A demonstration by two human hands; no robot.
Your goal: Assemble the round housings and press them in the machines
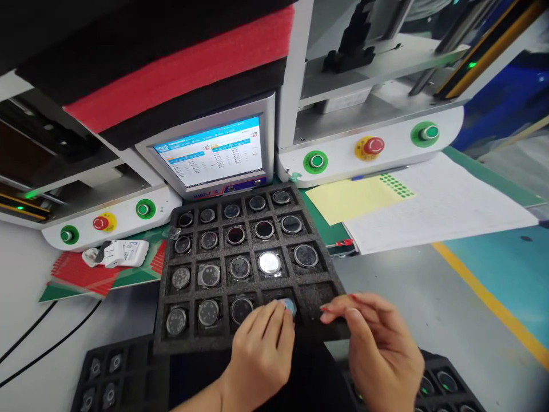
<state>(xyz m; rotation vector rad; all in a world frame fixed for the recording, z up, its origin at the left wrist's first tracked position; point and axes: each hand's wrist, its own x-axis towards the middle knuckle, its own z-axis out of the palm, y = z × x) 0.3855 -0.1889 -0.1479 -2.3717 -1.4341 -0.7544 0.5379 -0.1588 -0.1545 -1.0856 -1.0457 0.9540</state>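
Left hand [261, 352] pinches a round disc [290, 306] over the foam tray [330, 274] — front row — right hand [380, 346] loosely curled, grasping nothing, fingertips at the tray's edge.

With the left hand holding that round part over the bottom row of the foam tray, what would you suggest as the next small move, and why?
Probably lower the round part into the bottom-row pocket beneath it. The left hand holds it in a fingertip grip right over that pocket of the foam tray, which looks unfilled, while its left neighbours hold parts. The right hand rests at the tray's edge, steadying it.
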